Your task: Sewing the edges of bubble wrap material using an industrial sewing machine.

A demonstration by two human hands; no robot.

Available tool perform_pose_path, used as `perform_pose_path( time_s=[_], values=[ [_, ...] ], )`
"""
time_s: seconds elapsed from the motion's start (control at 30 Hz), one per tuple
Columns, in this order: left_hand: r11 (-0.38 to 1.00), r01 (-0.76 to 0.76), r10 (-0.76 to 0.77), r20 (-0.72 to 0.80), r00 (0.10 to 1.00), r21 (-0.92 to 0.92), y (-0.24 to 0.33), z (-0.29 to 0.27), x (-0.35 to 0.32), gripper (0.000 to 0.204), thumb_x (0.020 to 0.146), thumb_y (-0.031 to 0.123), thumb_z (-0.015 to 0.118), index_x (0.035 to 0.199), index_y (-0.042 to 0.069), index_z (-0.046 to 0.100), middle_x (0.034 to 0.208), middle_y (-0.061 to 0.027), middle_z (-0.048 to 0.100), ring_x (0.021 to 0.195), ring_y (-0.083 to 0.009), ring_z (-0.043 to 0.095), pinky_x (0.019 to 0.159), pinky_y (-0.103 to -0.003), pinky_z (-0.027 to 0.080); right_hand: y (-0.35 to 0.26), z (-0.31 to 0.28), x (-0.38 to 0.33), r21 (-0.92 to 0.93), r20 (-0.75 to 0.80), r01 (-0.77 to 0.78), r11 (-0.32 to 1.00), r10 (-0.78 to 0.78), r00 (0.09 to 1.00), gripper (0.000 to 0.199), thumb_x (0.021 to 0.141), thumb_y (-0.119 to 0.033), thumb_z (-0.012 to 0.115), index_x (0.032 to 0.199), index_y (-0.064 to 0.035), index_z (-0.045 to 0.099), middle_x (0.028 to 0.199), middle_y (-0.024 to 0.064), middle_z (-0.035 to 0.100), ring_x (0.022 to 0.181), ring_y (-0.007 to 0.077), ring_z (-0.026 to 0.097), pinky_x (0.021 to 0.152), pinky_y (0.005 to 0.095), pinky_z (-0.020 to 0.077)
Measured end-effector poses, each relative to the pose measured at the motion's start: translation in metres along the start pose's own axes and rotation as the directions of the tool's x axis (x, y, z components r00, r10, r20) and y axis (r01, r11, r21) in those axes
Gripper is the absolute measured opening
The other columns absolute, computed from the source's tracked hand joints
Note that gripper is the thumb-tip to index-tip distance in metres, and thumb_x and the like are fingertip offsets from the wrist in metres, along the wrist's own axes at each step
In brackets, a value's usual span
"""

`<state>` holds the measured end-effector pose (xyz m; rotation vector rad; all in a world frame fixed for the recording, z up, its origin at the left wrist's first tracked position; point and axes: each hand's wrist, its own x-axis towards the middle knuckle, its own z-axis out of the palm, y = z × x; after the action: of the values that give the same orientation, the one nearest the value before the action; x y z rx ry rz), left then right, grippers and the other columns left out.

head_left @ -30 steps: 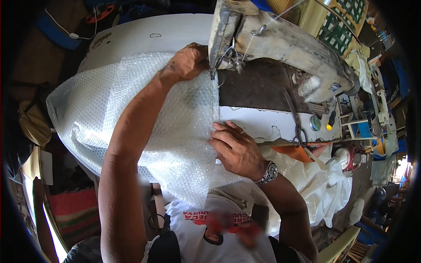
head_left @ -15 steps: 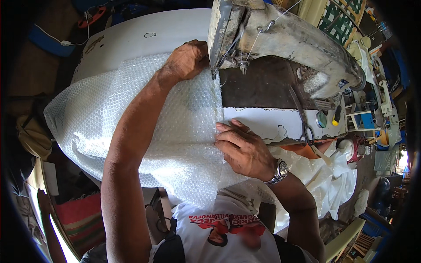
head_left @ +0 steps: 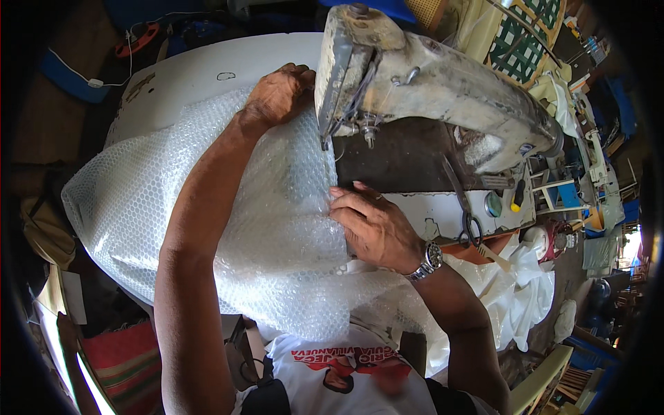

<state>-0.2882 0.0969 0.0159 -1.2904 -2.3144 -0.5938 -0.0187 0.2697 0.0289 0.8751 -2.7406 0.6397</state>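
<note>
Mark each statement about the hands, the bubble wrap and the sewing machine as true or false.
1. Both hands rest on the bubble wrap. True.
2. The left hand lies behind the sewing machine head. True.
3. The right hand holds scissors. False: the scissors lie on the machine table, apart from it.
4. The watch is on the left wrist. False: it is on the right wrist.

The worn grey sewing machine head [head_left: 429, 90] stood over the right half of the white bench [head_left: 200, 69], blocking passage there. A sheet of clear bubble wrap [head_left: 277, 228] covered the bench's middle and near edge. Dark-handled scissors [head_left: 465, 220] lay on the machine's bed to the right. Bare bench showed only at the far left, beyond the wrap.
</note>
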Motion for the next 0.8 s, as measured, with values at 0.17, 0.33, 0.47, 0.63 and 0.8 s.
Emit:
perform_pose_path(
  time_s=[0.17,0.33,0.47,0.63,0.8],
  values=[
    [0.998,-0.016,0.015,-0.024,1.000,-0.059,-0.023,0.002,0.012,0.017,0.093,0.021,0.065,0.106,0.010,0.063,0.105,-0.0091,0.066,0.107,-0.0314,0.063,0.092,-0.043,0.053,0.017,0.000,0.020,0.016,-0.029,-0.015,1.000,0.016,0.999,0.019,0.087,-0.004,0.065,0.106,-0.0048,0.066,0.117,0.0077,0.065,0.125,0.0252,0.060,0.113,0.0431,0.0432],
    [0.995,-0.090,0.085,-0.117,0.989,-0.033,-0.038,0.010,0.025,0.021,0.093,0.025,0.066,0.104,0.009,0.060,0.103,-0.0097,0.065,0.105,-0.0313,0.063,0.090,-0.042,0.054,0.030,0.003,0.033,0.026,-0.059,-0.040,0.999,0.041,0.997,0.021,0.086,0.002,0.065,0.105,-0.0043,0.068,0.113,0.0085,0.066,0.125,0.0267,0.062,0.111,0.0435,0.0455],
    [0.961,-0.193,0.236,-0.219,0.947,0.200,-0.045,0.016,0.030,0.020,0.094,0.027,0.064,0.103,0.009,0.059,0.107,-0.0093,0.064,0.108,-0.0302,0.062,0.087,-0.040,0.057,0.033,0.003,0.037,0.015,-0.090,-0.049,0.999,0.050,0.995,0.023,0.085,0.003,0.064,0.106,-0.0033,0.069,0.113,0.0094,0.067,0.124,0.0278,0.062,0.110,0.0441,0.0461],
    [0.959,-0.185,0.205,-0.070,0.976,0.215,-0.035,-0.004,0.030,0.023,0.097,0.031,0.061,0.108,0.011,0.059,0.108,-0.0089,0.062,0.108,-0.0291,0.061,0.086,-0.043,0.057,0.026,0.002,0.039,0.014,-0.157,-0.047,0.999,0.049,0.986,0.027,0.081,0.005,0.064,0.106,-0.0029,0.070,0.116,0.0099,0.067,0.122,0.0295,0.062,0.107,0.0450,0.0477],
    [0.952,0.018,0.073,-0.283,0.956,0.306,0.008,-0.076,0.011,0.035,0.096,0.040,0.064,0.114,0.011,0.062,0.107,-0.0074,0.064,0.105,-0.0292,0.061,0.089,-0.042,0.050,0.019,0.009,0.040,0.001,-0.242,-0.027,1.000,0.026,0.970,0.026,0.083,0.001,0.062,0.108,-0.0027,0.071,0.120,0.0131,0.068,0.115,0.0337,0.063,0.103,0.0443,0.0496]
  ],
)
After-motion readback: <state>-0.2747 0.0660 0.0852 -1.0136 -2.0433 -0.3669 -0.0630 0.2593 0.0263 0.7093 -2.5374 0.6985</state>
